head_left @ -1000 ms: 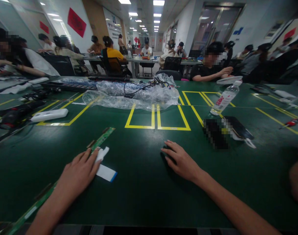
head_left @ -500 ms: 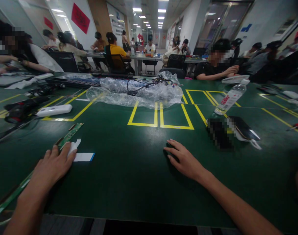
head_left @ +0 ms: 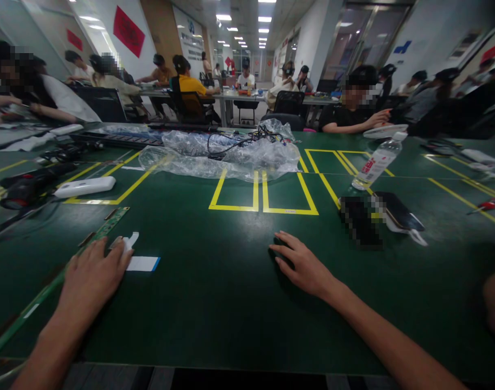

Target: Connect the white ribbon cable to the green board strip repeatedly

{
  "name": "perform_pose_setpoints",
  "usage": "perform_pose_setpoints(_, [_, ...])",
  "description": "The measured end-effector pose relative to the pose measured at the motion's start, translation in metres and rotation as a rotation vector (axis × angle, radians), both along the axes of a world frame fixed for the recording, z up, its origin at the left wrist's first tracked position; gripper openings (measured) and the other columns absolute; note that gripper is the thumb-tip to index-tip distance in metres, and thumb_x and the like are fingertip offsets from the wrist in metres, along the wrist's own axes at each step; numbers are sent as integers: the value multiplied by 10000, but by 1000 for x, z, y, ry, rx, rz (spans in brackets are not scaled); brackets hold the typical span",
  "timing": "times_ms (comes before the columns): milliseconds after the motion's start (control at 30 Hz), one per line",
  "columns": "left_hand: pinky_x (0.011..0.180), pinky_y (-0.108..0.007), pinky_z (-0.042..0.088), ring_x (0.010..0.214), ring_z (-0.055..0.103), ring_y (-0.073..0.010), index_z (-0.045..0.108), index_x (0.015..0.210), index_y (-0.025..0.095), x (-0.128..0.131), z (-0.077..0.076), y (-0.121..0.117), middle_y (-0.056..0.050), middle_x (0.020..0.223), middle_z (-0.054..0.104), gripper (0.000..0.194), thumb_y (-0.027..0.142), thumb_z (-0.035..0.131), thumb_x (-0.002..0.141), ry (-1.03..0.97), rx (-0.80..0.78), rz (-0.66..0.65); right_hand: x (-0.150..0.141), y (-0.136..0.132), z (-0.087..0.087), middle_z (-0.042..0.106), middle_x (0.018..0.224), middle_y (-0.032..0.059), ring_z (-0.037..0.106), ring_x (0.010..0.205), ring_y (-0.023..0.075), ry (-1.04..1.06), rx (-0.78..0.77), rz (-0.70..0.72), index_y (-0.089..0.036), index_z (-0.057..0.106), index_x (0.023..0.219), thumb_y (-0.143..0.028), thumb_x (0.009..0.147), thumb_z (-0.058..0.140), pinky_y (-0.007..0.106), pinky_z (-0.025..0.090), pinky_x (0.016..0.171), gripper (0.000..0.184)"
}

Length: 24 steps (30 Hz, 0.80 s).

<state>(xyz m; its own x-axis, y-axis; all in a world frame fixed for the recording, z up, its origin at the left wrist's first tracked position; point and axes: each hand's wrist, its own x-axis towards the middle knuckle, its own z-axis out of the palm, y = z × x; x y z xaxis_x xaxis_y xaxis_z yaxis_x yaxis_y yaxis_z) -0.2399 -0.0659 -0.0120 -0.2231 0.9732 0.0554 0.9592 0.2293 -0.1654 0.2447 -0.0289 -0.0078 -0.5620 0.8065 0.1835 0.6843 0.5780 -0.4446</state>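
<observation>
My left hand [head_left: 96, 275] lies palm down over a long, narrow green circuit board [head_left: 113, 221]. Its fingers are stretched out, and the fingertips touch a white flat ribbon cable [head_left: 143, 264] with a blue end. Part of the board and cable is hidden under that hand; whether the cable is joined to the board I cannot tell. Farther right, my right hand [head_left: 303, 264] rests on the green table [head_left: 214, 303], fingers apart and holding nothing.
Crumpled clear plastic wrap [head_left: 239, 157] with black cables [head_left: 235, 142] lies ahead. A white handheld device [head_left: 85, 187] sits at left. At right are a water bottle [head_left: 379, 162], a phone [head_left: 399, 211] and a screwdriver [head_left: 491, 205]. Several people sit around.
My left hand and the ribbon cable have shifted slightly right and nearer, while the board's far end sits farther left. My right hand stays in place. The view has turned a little.
</observation>
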Motion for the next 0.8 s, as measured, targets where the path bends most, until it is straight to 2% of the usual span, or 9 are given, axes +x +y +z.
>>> perform_pose_setpoints(67, [1076, -558, 415, 1347, 475, -420, 527, 1415, 21, 23, 0, 3, -267, 1470, 486, 619, 406, 243, 1021, -11, 0, -144, 0, 0, -1, 465, 1537, 116, 366, 1449, 310, 2, 0, -1, -241, 606, 1362, -278, 974, 525, 597, 352, 1153, 398])
perform_pose_setpoints(133, [1089, -529, 427, 1340, 499, -384, 503, 1445, 36, 54, -2, 8, -235, 1478, 497, 581, 361, 281, 1018, -67, -8, -323, 0, 1, -1, 465, 1536, 122, 363, 1451, 306, -2, -1, -6, -235, 603, 1364, -288, 978, 520, 591, 350, 1156, 399])
perform_pose_setpoints(267, [1127, -539, 404, 1440, 401, -323, 422, 1513, 153, 127, -8, 19, -138, 1568, 417, 520, 249, 360, 1006, -184, -9, -678, -1, 1, -2, 474, 1528, 132, 361, 1453, 303, -21, 0, -23, -224, 589, 1383, -298, 976, 523, 574, 342, 1164, 419])
perform_pose_setpoints(367, [1139, -537, 392, 1474, 342, -304, 345, 1545, 193, 178, -8, 26, -106, 1605, 352, 592, 129, 418, 962, -208, -64, -892, -3, 2, -2, 484, 1522, 128, 370, 1448, 316, -32, 23, -21, -238, 580, 1394, -309, 958, 551, 590, 316, 1172, 442])
perform_pose_setpoints(433, [1150, -534, 379, 1484, 322, -299, 317, 1554, 198, 204, -7, 31, -103, 1610, 339, 615, 108, 440, 957, -231, -88, -1001, -4, 2, -4, 471, 1534, 124, 359, 1454, 322, -55, 35, -22, -251, 553, 1423, -329, 949, 566, 602, 291, 1180, 480])
perform_pose_setpoints(500, [1162, -535, 360, 1491, 305, -292, 308, 1554, 202, 221, -6, 36, -105, 1610, 341, 607, 124, 456, 971, -271, -80, -1072, -4, 2, -6, 435, 1561, 127, 328, 1468, 333, -89, 34, -20, -255, 512, 1462, -361, 940, 581, 618, 272, 1181, 536])
perform_pose_setpoints(600, [1178, -534, 336, 1496, 297, -277, 304, 1553, 211, 231, -6, 41, -101, 1608, 348, 581, 156, 458, 995, -323, -63, -1111, -4, 1, -8, 394, 1585, 138, 294, 1483, 335, -131, 31, -13, -233, 460, 1502, -397, 946, 572, 617, 254, 1188, 590])
perform_pose_setpoints(800, [1160, -520, 376, 1455, 386, -285, 418, 1493, 156, 228, -8, 40, -135, 1557, 430, 471, 271, 442, 1037, -323, -21, -1027, -3, 1, -7, 381, 1591, 149, 307, 1480, 315, -196, 43, -10, -216, 463, 1499, -396, 963, 552, 582, 256, 1197, 573])
